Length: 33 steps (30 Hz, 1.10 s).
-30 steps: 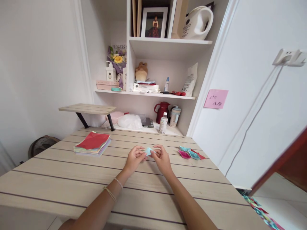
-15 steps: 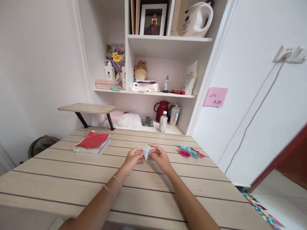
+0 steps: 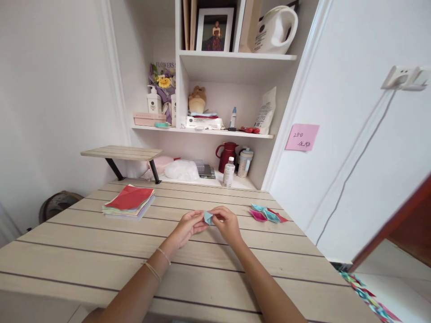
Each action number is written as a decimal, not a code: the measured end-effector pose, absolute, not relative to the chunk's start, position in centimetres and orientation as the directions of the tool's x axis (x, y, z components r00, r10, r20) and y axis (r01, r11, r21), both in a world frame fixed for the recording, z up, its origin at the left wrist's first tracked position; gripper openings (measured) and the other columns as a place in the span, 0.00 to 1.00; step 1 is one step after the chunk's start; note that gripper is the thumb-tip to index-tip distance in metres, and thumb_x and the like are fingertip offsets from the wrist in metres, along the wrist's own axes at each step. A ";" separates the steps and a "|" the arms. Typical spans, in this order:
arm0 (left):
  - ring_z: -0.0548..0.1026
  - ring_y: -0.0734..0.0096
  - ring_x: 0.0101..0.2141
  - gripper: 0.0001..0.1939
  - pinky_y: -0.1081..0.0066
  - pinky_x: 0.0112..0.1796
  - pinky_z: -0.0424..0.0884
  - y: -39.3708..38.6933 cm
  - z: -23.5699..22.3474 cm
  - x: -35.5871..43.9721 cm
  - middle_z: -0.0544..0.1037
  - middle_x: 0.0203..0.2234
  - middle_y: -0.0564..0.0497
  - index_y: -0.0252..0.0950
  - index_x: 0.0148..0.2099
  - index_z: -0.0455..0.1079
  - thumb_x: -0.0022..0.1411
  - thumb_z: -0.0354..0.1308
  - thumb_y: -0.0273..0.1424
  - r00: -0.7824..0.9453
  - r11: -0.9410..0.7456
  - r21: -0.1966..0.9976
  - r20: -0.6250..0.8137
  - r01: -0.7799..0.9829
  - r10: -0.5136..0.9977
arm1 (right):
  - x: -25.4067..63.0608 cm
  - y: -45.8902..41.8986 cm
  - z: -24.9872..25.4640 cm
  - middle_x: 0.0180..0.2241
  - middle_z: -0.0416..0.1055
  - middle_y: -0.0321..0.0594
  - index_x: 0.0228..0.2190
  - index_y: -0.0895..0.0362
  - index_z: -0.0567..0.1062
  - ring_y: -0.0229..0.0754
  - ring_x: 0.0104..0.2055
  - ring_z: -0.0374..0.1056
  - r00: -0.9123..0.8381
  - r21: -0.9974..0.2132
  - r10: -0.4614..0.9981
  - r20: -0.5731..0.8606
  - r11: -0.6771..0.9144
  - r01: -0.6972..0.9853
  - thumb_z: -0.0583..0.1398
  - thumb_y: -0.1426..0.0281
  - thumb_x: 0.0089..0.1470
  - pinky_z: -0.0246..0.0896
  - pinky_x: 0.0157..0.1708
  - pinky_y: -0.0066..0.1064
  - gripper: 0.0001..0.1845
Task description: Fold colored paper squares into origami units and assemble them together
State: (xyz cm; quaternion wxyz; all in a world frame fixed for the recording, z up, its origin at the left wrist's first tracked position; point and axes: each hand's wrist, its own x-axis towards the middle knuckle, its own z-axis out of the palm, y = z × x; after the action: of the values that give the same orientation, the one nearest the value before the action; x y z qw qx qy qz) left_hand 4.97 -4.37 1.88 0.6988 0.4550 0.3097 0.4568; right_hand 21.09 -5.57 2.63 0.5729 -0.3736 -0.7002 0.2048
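The little folded blue paper (image 3: 208,218) sits over the surface (image 3: 208,269) between the left hand (image 3: 189,225) and the right hand (image 3: 228,223), each with a pinching grip on its near side, and I can't tell which way is long.

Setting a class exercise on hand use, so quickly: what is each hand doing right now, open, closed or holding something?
Left hand: closed, holding the blue paper.
Right hand: closed, fingers on the same paper's right edge.
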 end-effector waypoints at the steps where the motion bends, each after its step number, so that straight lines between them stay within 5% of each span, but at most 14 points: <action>1: 0.76 0.66 0.33 0.15 0.68 0.37 0.70 -4.5 2.0 5.0 0.77 0.34 0.43 0.32 0.39 0.69 0.49 0.61 0.34 0.406 0.174 0.920 -0.018 -0.351 0.914 | 21.1 -5.6 2.6 0.31 0.71 0.41 0.28 0.55 0.76 0.40 0.33 0.67 -0.072 -0.676 0.728 0.681 0.664 0.321 0.55 0.75 0.45 0.64 0.31 0.31 0.10; 5: 0.75 0.66 0.36 0.16 0.68 0.40 0.68 -4.5 2.2 4.9 0.76 0.35 0.42 0.31 0.38 0.71 0.46 0.63 0.32 0.402 0.122 0.943 0.013 -0.309 0.915 | 21.2 -5.8 2.8 0.33 0.71 0.41 0.30 0.53 0.77 0.41 0.35 0.67 -0.138 -0.608 0.691 0.710 0.699 0.376 0.55 0.76 0.45 0.64 0.36 0.33 0.12; 11: 0.75 0.65 0.34 0.16 0.68 0.37 0.69 -3.9 1.6 5.1 0.78 0.31 0.43 0.30 0.36 0.72 0.44 0.63 0.33 0.315 -0.116 0.981 0.160 -0.156 0.935 | 21.7 -5.4 2.8 0.37 0.72 0.43 0.40 0.55 0.73 0.41 0.35 0.69 -0.182 -0.792 0.832 0.525 0.555 0.254 0.57 0.70 0.46 0.67 0.34 0.32 0.16; 23: 0.74 0.66 0.28 0.10 0.71 0.31 0.69 -4.0 1.5 5.1 0.77 0.23 0.48 0.33 0.26 0.73 0.45 0.60 0.35 0.225 -0.337 0.936 0.309 0.097 0.924 | 21.8 -4.8 2.0 0.24 0.75 0.40 0.25 0.58 0.78 0.41 0.27 0.69 -0.158 -0.863 0.933 0.322 0.358 0.357 0.59 0.62 0.43 0.62 0.27 0.28 0.13; 33: 0.74 0.67 0.29 0.11 0.71 0.34 0.68 -3.9 1.6 5.3 0.77 0.25 0.47 0.32 0.28 0.72 0.43 0.62 0.35 0.114 -0.249 0.966 0.256 -0.071 0.960 | 21.2 -5.5 2.5 0.25 0.75 0.39 0.21 0.56 0.76 0.42 0.28 0.70 -0.157 -0.817 0.909 0.386 0.417 0.399 0.59 0.66 0.42 0.65 0.29 0.30 0.08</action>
State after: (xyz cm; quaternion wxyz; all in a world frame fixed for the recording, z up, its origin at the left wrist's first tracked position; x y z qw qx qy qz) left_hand 5.30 -3.90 1.59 0.4757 0.5753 0.3862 0.5419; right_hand 21.18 -5.55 2.52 0.4558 -0.4621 -0.7075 0.2796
